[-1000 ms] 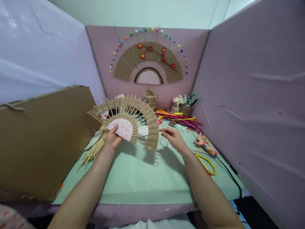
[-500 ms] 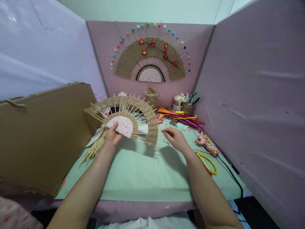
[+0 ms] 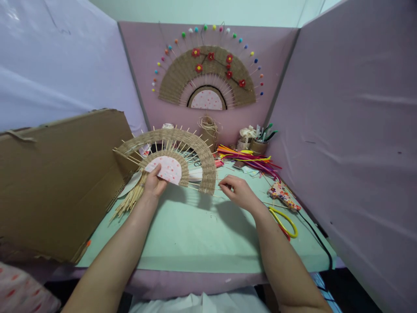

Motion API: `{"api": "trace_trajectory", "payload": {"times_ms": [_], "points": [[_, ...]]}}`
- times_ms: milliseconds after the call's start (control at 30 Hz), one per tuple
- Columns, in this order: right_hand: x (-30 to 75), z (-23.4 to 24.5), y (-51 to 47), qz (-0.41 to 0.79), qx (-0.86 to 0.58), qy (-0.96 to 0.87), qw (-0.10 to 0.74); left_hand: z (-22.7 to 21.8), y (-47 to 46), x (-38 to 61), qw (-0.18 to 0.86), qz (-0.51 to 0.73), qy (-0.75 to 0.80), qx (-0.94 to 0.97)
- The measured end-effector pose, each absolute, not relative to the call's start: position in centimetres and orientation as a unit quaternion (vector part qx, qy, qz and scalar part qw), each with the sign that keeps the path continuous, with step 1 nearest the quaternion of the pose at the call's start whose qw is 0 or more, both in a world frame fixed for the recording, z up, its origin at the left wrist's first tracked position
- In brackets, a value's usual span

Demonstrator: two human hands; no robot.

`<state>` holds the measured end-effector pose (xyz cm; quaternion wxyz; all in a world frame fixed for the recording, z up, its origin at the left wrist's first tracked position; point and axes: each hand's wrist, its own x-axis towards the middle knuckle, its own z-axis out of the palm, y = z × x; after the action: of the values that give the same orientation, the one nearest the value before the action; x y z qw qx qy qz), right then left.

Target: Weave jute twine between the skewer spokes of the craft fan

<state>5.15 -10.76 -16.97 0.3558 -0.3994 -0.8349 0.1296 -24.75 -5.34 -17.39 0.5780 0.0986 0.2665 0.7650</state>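
Note:
My left hand (image 3: 156, 182) grips a half-round woven fan (image 3: 209, 167) at its base, the thumb on the white patch with pink dots (image 3: 169, 168). The fan has a brown inner band and a wider outer band, woven over thin sticks that poke past the rim. It is held above the table, tilted towards me. My right hand (image 3: 239, 191) is at the fan's right end, thumb and forefinger pinched together near the stick tips. Whatever lies in that pinch is too fine to make out.
A finished fan (image 3: 169, 84) with red flowers and pompom tips hangs on the back panel. Cardboard (image 3: 61, 187) and a stick bundle (image 3: 128, 200) stand left. Behind are twine (image 3: 208, 132) and pipe cleaners (image 3: 247, 158); right, a glue gun (image 3: 282, 195) and yellow-handled scissors (image 3: 293, 228).
My right hand has shifted slightly left and lower, closer to the fan's edge, its fingers still pinched. My left hand keeps its grip on the fan. The view has tipped slightly.

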Motion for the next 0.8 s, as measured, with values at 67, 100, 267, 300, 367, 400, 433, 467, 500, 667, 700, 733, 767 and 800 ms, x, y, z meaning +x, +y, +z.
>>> {"api": "trace_trajectory", "payload": {"times_ms": [67,100,267,300,367,400,433,467,500,667,700,733,767,800], "points": [[5.3,-17.1,-10.6,0.142,-0.397,-0.837,0.349,-17.4,-5.3,-24.9,0.582,0.763,0.265,0.098],[5.3,-17.2,-10.5,0.148,-0.397,-0.838,0.345,-17.5,-5.2,-24.9,0.584,0.761,0.264,0.097],[5.6,-17.0,-10.4,0.186,-0.408,-0.828,0.338,-17.3,-5.2,-24.9,0.59,0.759,0.256,0.103],[5.8,-16.9,-10.5,0.199,-0.409,-0.822,0.343,-17.1,-5.2,-24.7,0.59,0.759,0.255,0.103],[6.3,-16.6,-10.6,0.235,-0.411,-0.803,0.363,-16.4,-5.2,-24.3,0.595,0.756,0.255,0.1],[6.6,-16.5,-10.7,0.255,-0.412,-0.789,0.377,-16.0,-5.1,-23.9,0.6,0.753,0.253,0.098],[7.0,-16.4,-10.8,0.278,-0.414,-0.772,0.393,-15.5,-4.9,-23.5,0.606,0.749,0.25,0.097],[7.4,-16.4,-10.9,0.3,-0.418,-0.753,0.411,-15.0,-4.8,-23.1,0.612,0.745,0.246,0.096],[7.8,-16.3,-11.0,0.32,-0.421,-0.732,0.43,-14.6,-4.6,-22.6,0.619,0.741,0.241,0.097],[9.1,-16.1,-11.0,0.344,-0.436,-0.664,0.501,-13.6,-3.8,-19.4,0.638,0.736,0.205,0.1],[9.2,-16.0,-11.0,0.341,-0.434,-0.662,0.507,-13.8,-3.8,-18.8,0.639,0.736,0.2,0.096],[9.3,-16.0,-10.9,0.339,-0.43,-0.662,0.512,-14.0,-3.8,-18.3,0.639,0.738,0.198,0.089],[9.4,-16.0,-10.9,0.337,-0.426,-0.664,0.514,-14.4,-3.8,-18.0,0.638,0.74,0.198,0.082],[9.4,-16.0,-10.8,0.331,-0.425,-0.669,0.512,-14.7,-3.8,-17.7,0.635,0.742,0.201,0.075]]}}
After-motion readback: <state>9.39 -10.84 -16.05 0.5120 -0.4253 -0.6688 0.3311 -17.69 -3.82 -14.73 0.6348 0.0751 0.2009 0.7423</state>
